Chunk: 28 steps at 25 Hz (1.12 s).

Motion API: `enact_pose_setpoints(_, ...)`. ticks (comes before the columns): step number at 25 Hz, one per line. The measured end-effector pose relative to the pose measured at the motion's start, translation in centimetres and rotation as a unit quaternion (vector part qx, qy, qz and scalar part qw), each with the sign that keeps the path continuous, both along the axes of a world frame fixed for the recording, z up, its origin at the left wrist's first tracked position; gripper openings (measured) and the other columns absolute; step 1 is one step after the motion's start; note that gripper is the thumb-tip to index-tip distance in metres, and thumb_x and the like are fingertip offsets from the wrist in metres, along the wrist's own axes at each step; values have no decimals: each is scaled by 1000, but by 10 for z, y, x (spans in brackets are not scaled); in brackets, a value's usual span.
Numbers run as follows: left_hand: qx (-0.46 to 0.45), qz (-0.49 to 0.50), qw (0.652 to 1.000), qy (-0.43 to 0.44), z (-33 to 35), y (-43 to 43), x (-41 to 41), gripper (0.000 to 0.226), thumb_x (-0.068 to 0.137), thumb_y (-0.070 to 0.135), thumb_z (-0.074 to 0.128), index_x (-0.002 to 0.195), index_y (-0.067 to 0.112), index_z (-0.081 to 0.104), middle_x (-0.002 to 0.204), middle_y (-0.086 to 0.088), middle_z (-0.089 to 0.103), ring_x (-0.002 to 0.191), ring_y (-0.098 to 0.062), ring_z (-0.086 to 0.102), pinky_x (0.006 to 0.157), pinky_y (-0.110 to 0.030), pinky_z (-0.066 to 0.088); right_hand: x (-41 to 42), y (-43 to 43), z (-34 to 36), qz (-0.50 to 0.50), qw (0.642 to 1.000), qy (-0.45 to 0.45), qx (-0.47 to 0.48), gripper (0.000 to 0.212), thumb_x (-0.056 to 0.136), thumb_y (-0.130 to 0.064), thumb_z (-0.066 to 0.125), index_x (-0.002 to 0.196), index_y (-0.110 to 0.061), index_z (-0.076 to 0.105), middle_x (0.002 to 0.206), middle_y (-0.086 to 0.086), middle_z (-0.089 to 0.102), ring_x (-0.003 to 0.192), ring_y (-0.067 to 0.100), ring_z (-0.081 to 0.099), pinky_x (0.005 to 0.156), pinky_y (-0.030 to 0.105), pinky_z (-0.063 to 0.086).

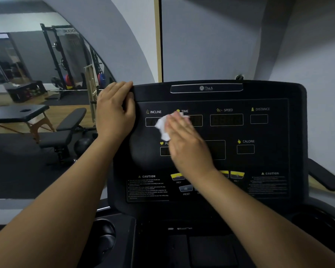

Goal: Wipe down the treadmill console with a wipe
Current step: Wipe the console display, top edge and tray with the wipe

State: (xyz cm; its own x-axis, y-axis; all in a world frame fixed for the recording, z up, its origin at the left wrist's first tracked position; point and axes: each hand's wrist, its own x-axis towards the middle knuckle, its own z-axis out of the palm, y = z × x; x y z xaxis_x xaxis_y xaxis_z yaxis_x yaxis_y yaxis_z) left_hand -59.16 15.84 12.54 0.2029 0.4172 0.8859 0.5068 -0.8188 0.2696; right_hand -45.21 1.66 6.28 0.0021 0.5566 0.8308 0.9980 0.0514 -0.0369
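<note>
While the left hand [114,111] is gripping the upper left corner of the console [259,132], fingers curling over the top edge and thumb lying on the face, the right hand [184,144] is pressing a wipe [162,125] flat against the panel with straight, relaxed fingers, not clenching it. The wipe is white and crumpled, bunching out from under the fingertips toward the left hand and showing a little above them. It is sitting on the face between the INCLINE and TIME readouts, covering part of both dark windows. The console is standing upright, matte black, with white labels and small yellow icons: SPEED and DISTANCE are running off to the right of the pressing hand, CALORIE is sitting lower on that side, and a heart-marked label is lying half hidden under the palm. Below the right wrist, yellow and grey buttons [237,174] are peeking out between two CAUTION text blocks. Nearer the person than both hands, a cup holder [106,233] is sitting in the tray. Beyond the left hand, a bench [70,122] and a rack [66,55] are standing in the gym.
</note>
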Motion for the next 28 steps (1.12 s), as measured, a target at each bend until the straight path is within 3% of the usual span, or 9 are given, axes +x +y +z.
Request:
enact_pose_setpoints(6,8,6,1000,2,2,-2,2,38,95,15,47,127,5,65,125,-10,67,122,-30,57,107,-48,40,38,-28,-9,-117,979,152,60,40,89,11,49,129,10,53,139,23,51,138,34,36,115,51,29)
enact_pose_setpoints(10,11,3,1000,-3,0,-2,2,37,95,15,47,126,5,65,125,-10,67,122,-30,57,107,-46,40,-8,10,3,-41,993,101,48,45,80,15,53,125,12,56,134,25,54,133,43,41,114,54,27)
enact_pose_setpoints(13,11,5,1000,4,0,-1,1,38,96,16,47,129,6,64,128,-10,66,124,-29,56,109,-47,40,-30,22,11,32,999,21,-13,45,87,4,38,129,10,53,139,25,50,136,42,38,116,53,24)
enact_pose_setpoints(15,16,5,1000,9,0,0,0,38,97,15,47,130,6,63,129,-10,65,125,-30,56,109,-46,40,-15,14,14,37,999,-2,-35,49,87,7,35,134,9,47,143,24,46,138,39,35,118,47,19)
enact_pose_setpoints(18,21,7,1000,12,-1,1,0,37,96,14,47,129,5,63,128,-12,65,123,-31,56,108,-46,39,41,-23,13,-66,994,82,-9,56,84,18,45,138,7,41,146,23,42,140,36,32,118,45,20)
enact_pose_setpoints(23,23,13,1000,11,-1,1,5,37,96,14,46,128,3,63,126,-13,66,121,-33,56,107,-49,39,114,-78,9,-233,945,224,48,52,93,7,41,144,2,37,153,15,34,146,26,21,118,44,26)
enact_pose_setpoints(25,29,13,999,14,-2,2,4,38,96,14,46,128,4,63,126,-13,66,121,-34,56,107,-49,38,92,-63,13,-227,947,221,53,54,90,9,42,144,1,38,153,15,34,146,27,21,119,41,23)
enact_pose_setpoints(28,39,27,999,20,-3,0,2,38,96,13,45,129,2,61,126,-15,65,121,-36,55,106,-49,38,31,-26,10,-116,986,122,-16,60,85,14,48,143,2,37,151,17,36,145,30,23,119,43,18)
